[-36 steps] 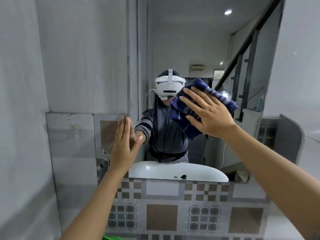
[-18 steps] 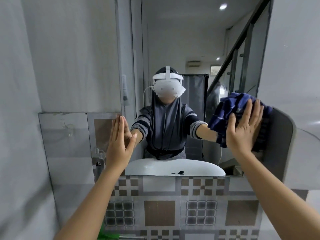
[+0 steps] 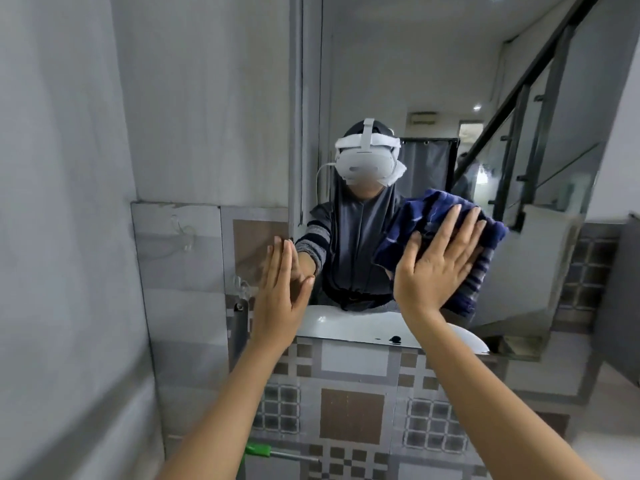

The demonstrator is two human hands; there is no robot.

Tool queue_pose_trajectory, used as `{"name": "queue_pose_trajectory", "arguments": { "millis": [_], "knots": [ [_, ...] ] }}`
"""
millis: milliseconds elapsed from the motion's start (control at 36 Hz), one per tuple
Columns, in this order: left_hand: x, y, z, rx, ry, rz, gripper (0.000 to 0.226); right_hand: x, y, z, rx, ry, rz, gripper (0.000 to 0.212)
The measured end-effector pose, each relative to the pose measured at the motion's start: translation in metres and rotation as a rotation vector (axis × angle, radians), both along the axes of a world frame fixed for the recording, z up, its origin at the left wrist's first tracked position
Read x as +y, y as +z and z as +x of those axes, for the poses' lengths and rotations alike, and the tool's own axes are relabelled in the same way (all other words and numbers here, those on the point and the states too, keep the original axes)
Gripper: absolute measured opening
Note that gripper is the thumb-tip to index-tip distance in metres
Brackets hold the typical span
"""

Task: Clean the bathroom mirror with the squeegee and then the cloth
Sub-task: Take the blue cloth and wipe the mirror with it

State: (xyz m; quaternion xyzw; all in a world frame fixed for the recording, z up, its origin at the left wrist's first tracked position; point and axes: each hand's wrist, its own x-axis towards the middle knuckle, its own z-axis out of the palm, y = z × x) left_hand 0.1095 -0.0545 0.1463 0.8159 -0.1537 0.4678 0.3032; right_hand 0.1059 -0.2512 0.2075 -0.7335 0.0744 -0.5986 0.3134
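Note:
The bathroom mirror [image 3: 415, 81] hangs on the wall ahead and reflects a person in a headset. My right hand [image 3: 436, 268] lies flat with spread fingers on a dark blue striped cloth [image 3: 485, 237], pressing it against the lower middle of the glass. My left hand [image 3: 280, 296] rests flat and empty against the mirror's lower left edge. A green squeegee handle [image 3: 258, 449] with a grey shaft shows low down, below my arms.
Patterned grey and brown tiles [image 3: 349, 414] cover the wall under the mirror. A grey wall [image 3: 62, 202] stands close on the left. A small clear hook [image 3: 185, 233] sticks to the tile left of the mirror. A dark panel [image 3: 620, 306] stands at the right.
My right hand slid the cloth from the upper middle out to the mirror's right edge, then back left toward the lower middle. My left hand stayed on the left edge.

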Motion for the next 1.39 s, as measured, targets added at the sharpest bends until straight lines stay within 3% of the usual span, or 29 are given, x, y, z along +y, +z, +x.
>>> {"name": "queue_pose_trajectory", "arguments": {
  "millis": [361, 528, 806, 1111, 1389],
  "knots": [
    [0.001, -0.016, -0.002, -0.001, -0.02, -0.047, 0.068, 0.066, 0.035, 0.005, 0.002, 0.104, -0.602, 0.061],
    [0.001, -0.019, 0.0, -0.026, -0.003, -0.036, 0.067, 0.061, 0.046, 0.012, 0.008, 0.11, -1.062, 0.056],
    [0.001, -0.016, -0.003, 0.014, -0.018, -0.053, 0.07, 0.014, 0.054, 0.009, 0.086, 0.08, -1.475, 0.056],
    [0.001, -0.017, -0.004, 0.01, 0.029, -0.012, 0.072, -0.085, 0.029, -0.01, 0.07, -0.015, -1.249, 0.055],
    [0.001, -0.018, -0.001, -0.023, 0.058, 0.005, 0.071, -0.146, -0.012, -0.018, 0.064, -0.021, -0.688, 0.058]
  ]
}}
